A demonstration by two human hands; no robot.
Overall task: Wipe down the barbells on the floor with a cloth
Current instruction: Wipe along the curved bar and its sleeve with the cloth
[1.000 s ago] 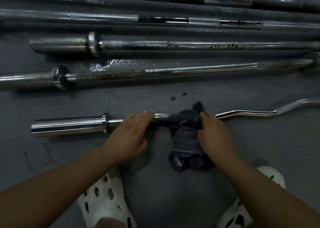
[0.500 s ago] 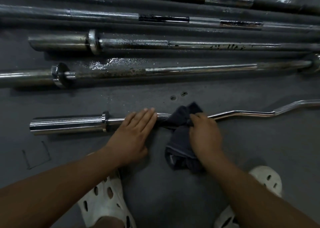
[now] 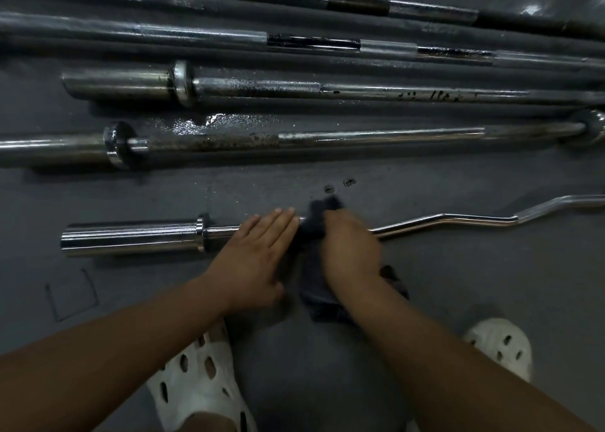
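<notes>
Beneath right grip [image 3: 352,251], apparently bunched cloth [image 3: 315,228].

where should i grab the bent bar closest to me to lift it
Probably the thin shaft of the curl bar, just right of the cloth, coming from above: it lies flat on the floor, and its sleeve looks too thick to wrap.

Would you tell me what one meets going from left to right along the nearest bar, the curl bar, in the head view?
Chrome sleeve → collar → left hand laid flat on the bar → right hand gripping the dark cloth → wavy chrome shaft.
</notes>
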